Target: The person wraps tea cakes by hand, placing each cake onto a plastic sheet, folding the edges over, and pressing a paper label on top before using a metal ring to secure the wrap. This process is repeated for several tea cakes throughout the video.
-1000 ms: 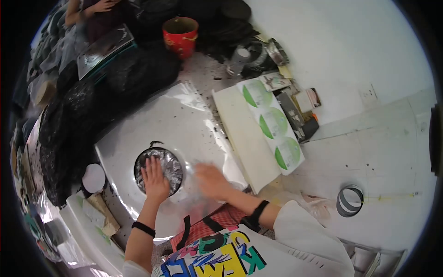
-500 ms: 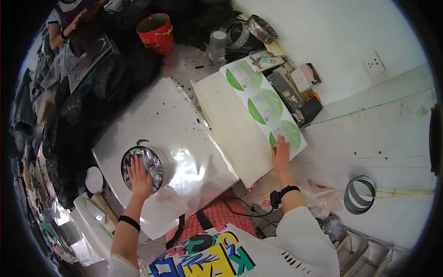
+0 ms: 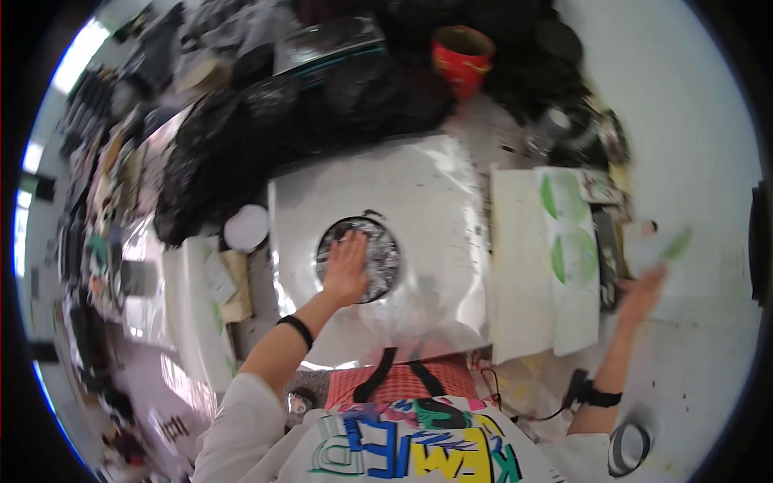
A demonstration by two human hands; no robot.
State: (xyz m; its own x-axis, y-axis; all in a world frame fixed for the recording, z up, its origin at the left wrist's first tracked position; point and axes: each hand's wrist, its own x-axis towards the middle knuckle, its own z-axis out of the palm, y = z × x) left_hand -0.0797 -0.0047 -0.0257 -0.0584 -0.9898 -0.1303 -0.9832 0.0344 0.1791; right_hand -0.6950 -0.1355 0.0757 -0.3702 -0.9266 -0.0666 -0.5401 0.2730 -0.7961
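My left hand [image 3: 346, 272] lies flat, fingers stretched out, on the crinkled dark, shiny film filling the top of a round container [image 3: 382, 256] with a black rim. The container stands on a shiny, clear-covered sheet [image 3: 435, 209]. Out to the right, my right hand [image 3: 642, 296] is raised and smeared by motion. At its fingertips is a white and green round label [image 3: 679, 244], also blurred. To the left of that hand lies a white label sheet [image 3: 573, 322], where two green round labels show above a bare lower part.
Beside the label sheet lies cream paper [image 3: 519, 266]. Black plastic bags [image 3: 233, 153] are heaped behind the work surface. A red bucket [image 3: 461, 64] stands at the back, a clear jar [image 3: 551, 129] to its right. At left is a white disc [image 3: 246, 228].
My right hand has moved off the label sheet to the right with the lowest round label. My left hand stays on the container. The view has turned, and the person at the back is mostly out of sight.
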